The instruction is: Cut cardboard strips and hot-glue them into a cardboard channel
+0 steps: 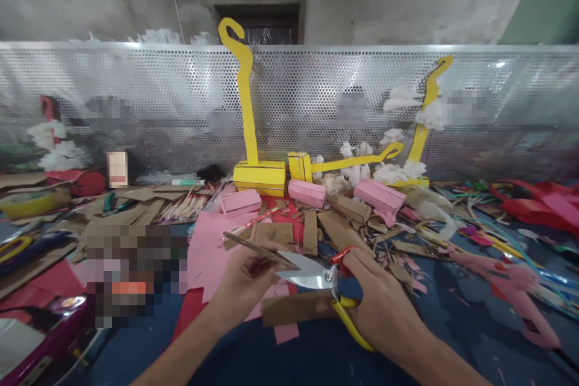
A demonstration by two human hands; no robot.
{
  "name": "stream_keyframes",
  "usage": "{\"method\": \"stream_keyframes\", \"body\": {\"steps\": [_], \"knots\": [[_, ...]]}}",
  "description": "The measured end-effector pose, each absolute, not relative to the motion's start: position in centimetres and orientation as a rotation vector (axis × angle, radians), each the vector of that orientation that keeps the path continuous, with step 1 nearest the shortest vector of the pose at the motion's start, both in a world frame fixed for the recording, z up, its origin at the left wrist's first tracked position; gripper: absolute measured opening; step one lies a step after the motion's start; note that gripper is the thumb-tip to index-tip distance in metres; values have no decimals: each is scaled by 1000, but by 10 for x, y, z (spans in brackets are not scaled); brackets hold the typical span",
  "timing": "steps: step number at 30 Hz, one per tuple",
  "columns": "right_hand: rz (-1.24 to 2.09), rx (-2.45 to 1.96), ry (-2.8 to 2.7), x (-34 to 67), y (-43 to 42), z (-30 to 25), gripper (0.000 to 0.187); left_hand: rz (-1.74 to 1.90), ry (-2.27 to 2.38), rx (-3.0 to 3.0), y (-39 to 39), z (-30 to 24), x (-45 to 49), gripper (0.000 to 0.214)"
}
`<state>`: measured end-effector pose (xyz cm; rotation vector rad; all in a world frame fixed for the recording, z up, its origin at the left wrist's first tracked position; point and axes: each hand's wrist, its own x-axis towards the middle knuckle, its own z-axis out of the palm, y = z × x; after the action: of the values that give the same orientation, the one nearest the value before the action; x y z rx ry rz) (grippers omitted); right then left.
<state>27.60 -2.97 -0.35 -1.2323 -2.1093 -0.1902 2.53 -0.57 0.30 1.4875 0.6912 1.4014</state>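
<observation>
My right hand (377,289) grips a pair of scissors (312,277) with one red and one yellow handle loop. The blades are parted and point left, toward my left hand (242,280). That hand is closed on a narrow brown cardboard strip (239,242), whose right end reaches in by the blades. Whether the blades touch the strip, I cannot tell. Below the scissors lies a wider cardboard piece (294,307). Pink sheets (205,253) are spread under and behind my left hand.
Along a perforated metal panel (176,96) stands a tall yellow hooked shape on a box base (246,114). Pink boxes (242,201) and cardboard scraps lie before it. A pink glue gun (511,286) rests at right; a purple device (49,338) is at lower left.
</observation>
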Motion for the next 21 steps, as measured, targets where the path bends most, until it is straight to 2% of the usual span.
{"method": "stream_keyframes", "body": {"steps": [9, 21], "knots": [[-182, -1215, -2114, 274, -33, -5, 27, 1331, 698, 1591, -8, 9, 25, 11], [-169, -1153, -2078, 275, -32, -4, 23, 1356, 758, 1589, -9, 1, 25, 17]]}}
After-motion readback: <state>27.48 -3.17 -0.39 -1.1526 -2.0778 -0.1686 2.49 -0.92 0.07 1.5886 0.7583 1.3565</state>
